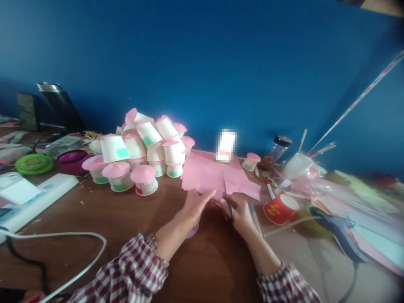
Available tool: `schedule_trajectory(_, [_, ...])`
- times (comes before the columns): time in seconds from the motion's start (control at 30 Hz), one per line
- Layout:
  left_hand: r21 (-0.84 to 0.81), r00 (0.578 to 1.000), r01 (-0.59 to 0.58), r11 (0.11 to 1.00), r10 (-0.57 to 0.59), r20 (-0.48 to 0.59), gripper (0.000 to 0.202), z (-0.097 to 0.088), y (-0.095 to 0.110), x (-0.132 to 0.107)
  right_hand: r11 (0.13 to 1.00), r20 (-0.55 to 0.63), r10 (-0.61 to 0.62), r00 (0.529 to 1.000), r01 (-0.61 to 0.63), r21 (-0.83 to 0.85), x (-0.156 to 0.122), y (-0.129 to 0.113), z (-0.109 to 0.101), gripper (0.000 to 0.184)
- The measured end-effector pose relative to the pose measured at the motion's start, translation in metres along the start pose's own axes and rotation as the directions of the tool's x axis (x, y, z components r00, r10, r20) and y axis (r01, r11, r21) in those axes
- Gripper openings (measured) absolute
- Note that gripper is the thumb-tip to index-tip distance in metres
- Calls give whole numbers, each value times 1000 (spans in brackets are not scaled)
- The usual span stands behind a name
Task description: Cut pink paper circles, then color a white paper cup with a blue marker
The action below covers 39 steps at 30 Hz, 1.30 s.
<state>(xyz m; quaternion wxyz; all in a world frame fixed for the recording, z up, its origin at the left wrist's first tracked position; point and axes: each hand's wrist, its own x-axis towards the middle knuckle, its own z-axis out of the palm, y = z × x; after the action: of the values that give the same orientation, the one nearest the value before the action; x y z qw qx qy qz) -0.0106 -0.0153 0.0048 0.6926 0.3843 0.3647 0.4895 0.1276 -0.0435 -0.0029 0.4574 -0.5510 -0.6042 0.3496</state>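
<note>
My left hand [195, 206] pinches a small round piece of pink paper [193, 230] at the middle of the brown table [104, 210]. My right hand [241, 213] is closed round a pair of scissors [226, 194] whose blades point up and away, right beside the pink piece. Just beyond both hands lie larger pink paper sheets [208, 170]. Both sleeves are red and white plaid.
A pile of white paper cups with pink lids [142, 151] sits at the left of the sheets. A red paper cup [280, 209] lies on its side at right, near a glue gun [339, 229], a jar [277, 150] and craft clutter. White cables [78, 252] run at near left.
</note>
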Motion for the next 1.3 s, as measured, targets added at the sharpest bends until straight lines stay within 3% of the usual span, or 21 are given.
schedule_trajectory(0.27, [4, 1000, 0, 1000, 0, -10, 25, 0, -1, 1, 1000, 4, -7, 1000, 7, 5, 0, 1, 0, 37])
schedule_trajectory(0.47, [-43, 996, -31, 999, 27, -85, 28, -2, -3, 4, 1000, 28, -8, 1000, 8, 1, 0, -2, 0, 35])
schedule_trajectory(0.7, [-25, 999, -36, 999, 35, -35, 30, -4, -5, 4, 999, 43, 1, 999, -3, 36, -1, -4, -1, 36])
schedule_trajectory(0.93, [49, 990, -42, 998, 48, -130, 23, -3, -4, 5, 1000, 41, -5, 999, 4, 31, -1, -3, -2, 36])
schedule_trajectory(1.17, [73, 991, -29, 997, 38, -125, 26, -5, -5, 5, 1000, 47, -7, 999, 6, 20, 0, -2, -3, 35])
schedule_trajectory(1.3, [39, 998, -32, 999, 35, -59, 28, -5, -6, 4, 1000, 45, 5, 999, -6, 21, -1, -2, -3, 36])
